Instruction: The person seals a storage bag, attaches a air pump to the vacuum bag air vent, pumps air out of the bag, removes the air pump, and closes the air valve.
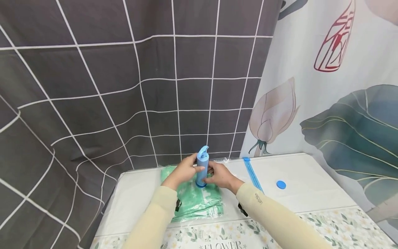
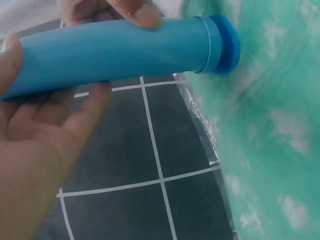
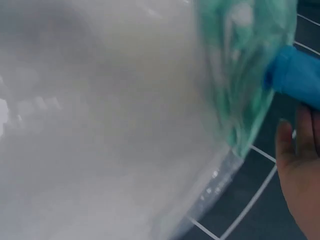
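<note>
Here in the head view, your left hand [image 1: 186,170] wraps the blue cylinder [image 1: 202,165], thumb laid across its front, while your right hand [image 1: 223,175] grips it lower down from the other side. The cylinder stands nearly upright, a curved light-blue piece at its top, its foot down on the green cloth [image 1: 192,199] that lies folded under clear plastic [image 1: 212,210]. Off to the right runs a blue strip [image 1: 254,175], and beyond it a round blue disc [image 1: 281,184] lies on the white tabletop [image 1: 306,180]. A dark gridded curtain [image 1: 155,90] hangs behind.

Over to your left wrist: the cylinder stretches across the picture, your left thumb and fingers on either side of its far end, your right thumb pressing near the flared blue base [image 2: 229,45]. That base meets the green surface.

And from your right wrist, you catch only part of the cylinder at the right edge, your right hand just beneath it; this angle can't tell you how firm that hold is. Pale, blurred plastic fills the rest.
</note>
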The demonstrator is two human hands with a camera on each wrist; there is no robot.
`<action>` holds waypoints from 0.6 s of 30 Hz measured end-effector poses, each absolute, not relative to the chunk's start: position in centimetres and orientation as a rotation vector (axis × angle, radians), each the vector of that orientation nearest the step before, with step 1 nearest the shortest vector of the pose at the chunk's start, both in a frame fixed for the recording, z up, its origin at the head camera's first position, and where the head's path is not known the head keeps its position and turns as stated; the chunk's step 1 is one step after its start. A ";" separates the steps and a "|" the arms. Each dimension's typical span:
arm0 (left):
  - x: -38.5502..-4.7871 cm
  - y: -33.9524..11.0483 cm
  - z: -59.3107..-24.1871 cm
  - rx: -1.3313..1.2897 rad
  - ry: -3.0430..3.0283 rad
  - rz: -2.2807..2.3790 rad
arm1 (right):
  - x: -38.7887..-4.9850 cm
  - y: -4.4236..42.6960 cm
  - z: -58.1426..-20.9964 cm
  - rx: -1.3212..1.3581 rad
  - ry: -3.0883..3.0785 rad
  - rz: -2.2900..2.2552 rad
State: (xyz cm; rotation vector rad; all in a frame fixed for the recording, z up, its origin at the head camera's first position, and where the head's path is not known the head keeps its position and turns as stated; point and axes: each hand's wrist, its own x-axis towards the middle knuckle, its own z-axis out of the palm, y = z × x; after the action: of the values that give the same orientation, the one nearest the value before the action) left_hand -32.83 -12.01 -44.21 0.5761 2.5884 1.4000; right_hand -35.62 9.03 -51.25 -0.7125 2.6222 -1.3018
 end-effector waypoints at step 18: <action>-30.7 -9.7 -44.4 0.370 3.160 1.307 | -35.6 8.7 -49.4 -0.792 2.574 -1.208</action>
State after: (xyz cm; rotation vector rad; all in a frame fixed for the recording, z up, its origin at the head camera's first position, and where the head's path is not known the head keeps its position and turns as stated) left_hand -30.71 -9.75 -44.39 0.3696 3.1604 1.3070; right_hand -35.64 8.75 -49.42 -0.7922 2.5743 -1.2082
